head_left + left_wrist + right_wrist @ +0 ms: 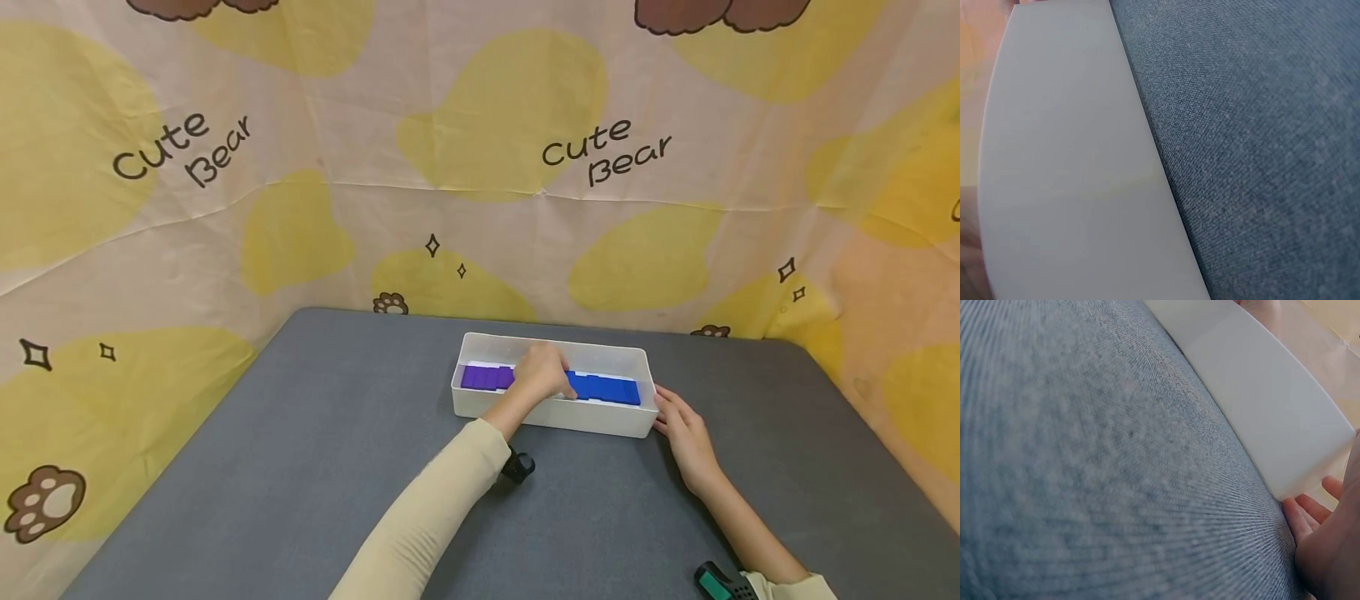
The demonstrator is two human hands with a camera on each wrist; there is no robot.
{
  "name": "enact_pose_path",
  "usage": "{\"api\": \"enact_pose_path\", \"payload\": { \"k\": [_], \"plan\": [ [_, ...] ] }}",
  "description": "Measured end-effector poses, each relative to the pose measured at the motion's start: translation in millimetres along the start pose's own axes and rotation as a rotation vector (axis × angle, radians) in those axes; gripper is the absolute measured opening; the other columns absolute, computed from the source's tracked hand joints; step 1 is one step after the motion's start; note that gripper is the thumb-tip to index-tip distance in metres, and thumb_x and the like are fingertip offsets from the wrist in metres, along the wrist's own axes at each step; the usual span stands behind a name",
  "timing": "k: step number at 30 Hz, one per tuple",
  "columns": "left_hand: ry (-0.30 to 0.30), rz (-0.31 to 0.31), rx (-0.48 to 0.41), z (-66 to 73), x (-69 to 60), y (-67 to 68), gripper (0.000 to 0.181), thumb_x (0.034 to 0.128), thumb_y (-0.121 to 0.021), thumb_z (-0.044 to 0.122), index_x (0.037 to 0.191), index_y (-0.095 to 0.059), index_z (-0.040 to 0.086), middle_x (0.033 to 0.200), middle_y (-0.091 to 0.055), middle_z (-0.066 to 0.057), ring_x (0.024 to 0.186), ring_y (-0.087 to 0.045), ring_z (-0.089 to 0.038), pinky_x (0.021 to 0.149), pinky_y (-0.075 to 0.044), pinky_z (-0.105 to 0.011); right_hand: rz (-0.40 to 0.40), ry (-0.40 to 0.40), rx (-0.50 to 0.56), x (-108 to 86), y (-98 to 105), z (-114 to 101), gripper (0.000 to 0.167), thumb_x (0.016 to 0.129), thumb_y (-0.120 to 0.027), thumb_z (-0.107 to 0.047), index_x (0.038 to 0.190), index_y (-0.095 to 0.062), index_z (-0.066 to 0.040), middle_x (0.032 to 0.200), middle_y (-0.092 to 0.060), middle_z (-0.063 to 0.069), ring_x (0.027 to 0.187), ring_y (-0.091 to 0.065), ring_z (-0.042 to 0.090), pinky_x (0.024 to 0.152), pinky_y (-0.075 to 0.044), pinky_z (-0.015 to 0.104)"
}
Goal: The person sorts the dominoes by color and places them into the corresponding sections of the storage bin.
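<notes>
A long white plastic box [592, 419] stands on the grey table, with flat purple pieces [480, 377] at its left and flat blue pieces [611, 389] at its right. Over the near wall, my left hand [542, 369] reaches down into the middle of the box, between the two colours. Its fingertips are hidden, so whether it pinches a piece does not show. My right hand [686, 433] rests against the box's right end with fingers extended. In the right wrist view, the fingers [1313, 509] lie at the box's lower corner.
The grey table [315, 467] extends around the box on all sides. Behind it hangs a yellow patterned cloth [495, 242]. A dark band with a device [517, 465] is on the left wrist, and another device [716, 582] is on the right.
</notes>
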State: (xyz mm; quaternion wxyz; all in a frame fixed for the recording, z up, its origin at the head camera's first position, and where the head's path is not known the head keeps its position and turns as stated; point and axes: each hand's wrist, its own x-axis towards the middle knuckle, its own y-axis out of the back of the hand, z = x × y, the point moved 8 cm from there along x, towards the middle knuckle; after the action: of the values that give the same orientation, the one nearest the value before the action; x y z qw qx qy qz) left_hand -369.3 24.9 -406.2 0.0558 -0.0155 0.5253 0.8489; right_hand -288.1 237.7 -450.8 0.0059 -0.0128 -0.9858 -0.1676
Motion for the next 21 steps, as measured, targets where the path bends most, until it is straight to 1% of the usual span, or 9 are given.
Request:
{"api": "enact_pose_path", "payload": {
  "k": [3, 11, 18, 20, 21],
  "plan": [
    [0.011, -0.004, 0.003, -0.6, -0.3, -0.4, 0.043, 0.0715, -0.100, 0.031, 0.110, -0.083, 0.021, 0.118, -0.074, -0.001, 0.102, -0.068, -0.021, 0.065, -0.052, -0.030, 0.002, 0.016, 0.013, 0.0, -0.4, -1.7, 0.061, 0.116, -0.032, -0.033, 0.159, -0.034, 0.010, 0.159, -0.040, 0.035, 0.097, -0.052, -0.020, 0.086, -0.045, 0.002],
    [0.008, -0.001, -0.002, -0.7, -1.5, -0.2, 0.039, 0.0707, -0.101, 0.026, 0.105, -0.082, 0.019, 0.116, -0.073, -0.004, 0.101, -0.068, -0.022, 0.062, -0.052, -0.031, -0.002, 0.008, 0.019, -1.3, -1.3, -2.0, 0.061, 0.116, -0.032, -0.033, 0.159, -0.034, 0.010, 0.159, -0.040, 0.035, 0.096, -0.052, -0.020, 0.085, -0.045, 0.002],
    [0.023, -0.022, 0.062, 1.9, -4.1, -1.0, 0.037, 0.0738, -0.098, 0.032, 0.106, -0.083, 0.022, 0.116, -0.072, -0.001, 0.098, -0.067, -0.019, 0.059, -0.049, -0.028, -0.003, -0.008, 0.012, -1.2, -0.2, -1.2, 0.061, 0.116, -0.032, -0.034, 0.160, -0.034, 0.008, 0.160, -0.040, 0.034, 0.096, -0.051, -0.020, 0.085, -0.045, 0.002],
    [0.029, -0.023, 0.075, 2.8, -5.0, -1.1, 0.038, 0.0739, -0.098, 0.033, 0.107, -0.083, 0.023, 0.116, -0.072, 0.000, 0.097, -0.067, -0.019, 0.059, -0.049, -0.027, -0.008, -0.021, 0.001, -1.1, -0.2, 0.0, 0.061, 0.116, -0.031, -0.035, 0.160, -0.033, 0.007, 0.161, -0.039, 0.032, 0.099, -0.052, -0.017, 0.086, -0.044, 0.002],
    [0.031, -0.025, 0.078, 3.0, -5.4, -1.3, 0.038, 0.0740, -0.098, 0.034, 0.108, -0.083, 0.024, 0.117, -0.072, 0.000, 0.098, -0.067, -0.019, 0.059, -0.049, -0.027, -0.011, -0.028, -0.005, -1.2, -0.1, 0.6, 0.062, 0.116, -0.031, -0.035, 0.161, -0.033, 0.006, 0.162, -0.039, 0.032, 0.103, -0.054, -0.013, 0.086, -0.044, 0.002]
  ]
}}
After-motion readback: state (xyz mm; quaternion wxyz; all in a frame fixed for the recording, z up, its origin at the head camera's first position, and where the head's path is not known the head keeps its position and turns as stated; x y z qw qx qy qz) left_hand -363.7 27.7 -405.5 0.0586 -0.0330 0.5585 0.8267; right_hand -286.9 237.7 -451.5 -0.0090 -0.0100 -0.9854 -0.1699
